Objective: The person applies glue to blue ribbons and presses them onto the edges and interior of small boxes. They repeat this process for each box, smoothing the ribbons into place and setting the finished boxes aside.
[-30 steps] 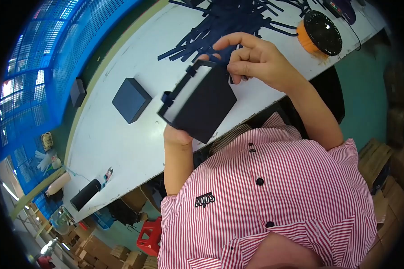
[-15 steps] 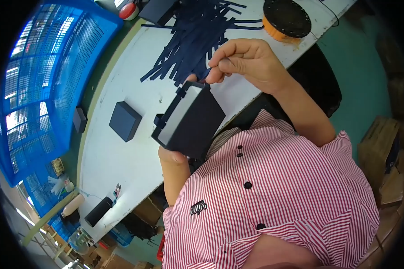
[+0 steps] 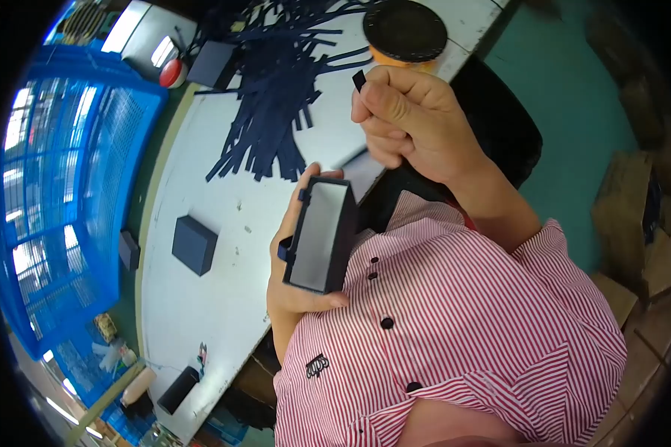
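Observation:
My left hand (image 3: 294, 279) is wrapped around a dark navy box (image 3: 345, 238) with a pale inside, its open side facing up toward me. Two small dark ribbon tabs (image 3: 284, 249) stick out along the box's left edge. Raised above and to the right of the box, my right hand (image 3: 414, 123) is closed in a pinch on a short dark ribbon strip (image 3: 360, 80). Between box and hand lies a greyish, dark-edged shape I cannot make out. Beyond the box, a heap of navy ribbon strips (image 3: 276, 112) spreads over the white table (image 3: 238, 313).
Another dark box (image 3: 194, 246) sits on the table, with one more (image 3: 211, 64) at the far end. Near the right edge stands an orange tub with a black top (image 3: 405, 31). Blue plastic crates (image 3: 138, 112) line the left. A black cylinder (image 3: 178, 390) lies near the front corner.
My right hand has pulled up and away from the box with the ribbon strip. The box has turned more upright toward me, and the whole view has shifted.

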Tool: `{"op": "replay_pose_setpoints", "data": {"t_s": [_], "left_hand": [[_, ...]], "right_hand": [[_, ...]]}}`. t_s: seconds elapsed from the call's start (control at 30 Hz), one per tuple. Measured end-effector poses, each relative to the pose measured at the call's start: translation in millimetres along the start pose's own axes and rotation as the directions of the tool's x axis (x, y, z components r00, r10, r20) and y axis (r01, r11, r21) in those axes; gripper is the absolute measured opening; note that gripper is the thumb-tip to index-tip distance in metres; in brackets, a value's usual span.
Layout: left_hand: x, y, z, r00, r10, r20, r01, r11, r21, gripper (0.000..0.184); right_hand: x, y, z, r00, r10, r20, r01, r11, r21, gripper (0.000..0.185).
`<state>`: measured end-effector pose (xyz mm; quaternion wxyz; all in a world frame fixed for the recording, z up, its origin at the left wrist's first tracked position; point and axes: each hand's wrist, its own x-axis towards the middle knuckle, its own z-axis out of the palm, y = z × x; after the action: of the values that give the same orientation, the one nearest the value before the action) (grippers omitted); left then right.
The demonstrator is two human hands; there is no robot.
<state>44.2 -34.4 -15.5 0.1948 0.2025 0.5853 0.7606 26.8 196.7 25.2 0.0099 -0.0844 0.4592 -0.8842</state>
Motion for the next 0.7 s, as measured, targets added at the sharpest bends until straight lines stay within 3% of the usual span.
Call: {"op": "replay_pose_setpoints", "data": {"t_s": [0.1,0.17,0.2,0.27,0.33,0.4,0.5,0.7], "left_hand": [[2.8,6.4,9.7,0.998,0.039,-0.039,-0.031,0.984,0.173,0.147],[0.5,13.1,22.3,0.963,-0.152,-0.223,0.157,0.988,0.004,0.147],[0.7,10.8,22.3,0.963,-0.162,-0.216,0.170,0.985,0.017,0.148],[3.6,4.2,11.7,0.999,-0.028,-0.025,0.032,0.982,0.186,0.147],[6.9,3.2,12.3,0.997,0.025,0.068,-0.043,0.958,0.285,0.146],[10.6,6.3,18.8,0.999,-0.005,0.044,-0.010,0.948,0.320,0.146],[13.4,4.3,14.1,0.993,-0.117,-0.017,0.117,0.948,0.297,0.143],[23.7,8.4,23.1,0.984,-0.115,-0.139,0.174,0.810,0.561,0.138]], "right_hand": [[-16.6,-15.4,-21.2,0.996,0.021,-0.090,-0.033,0.990,-0.141,0.020],[-30.3,-15.5,-35.5,0.982,-0.046,-0.183,-0.018,0.942,-0.334,0.019],[-35.4,-16.3,-44.0,0.975,-0.067,-0.214,-0.029,0.909,-0.415,0.021],[-42.1,-20.6,-55.8,0.944,-0.113,-0.310,-0.083,0.828,-0.554,0.022],[-43.3,-26.8,-61.7,0.882,-0.082,-0.463,-0.188,0.842,-0.506,0.022],[-41.9,-26.2,-70.5,0.802,-0.096,-0.589,-0.259,0.833,-0.488,0.022],[-36.0,-22.9,-87.9,0.779,-0.198,-0.595,-0.205,0.816,-0.540,0.025],[-25.1,-9.6,-116.9,0.754,-0.335,-0.564,-0.198,0.703,-0.683,0.023]]}}
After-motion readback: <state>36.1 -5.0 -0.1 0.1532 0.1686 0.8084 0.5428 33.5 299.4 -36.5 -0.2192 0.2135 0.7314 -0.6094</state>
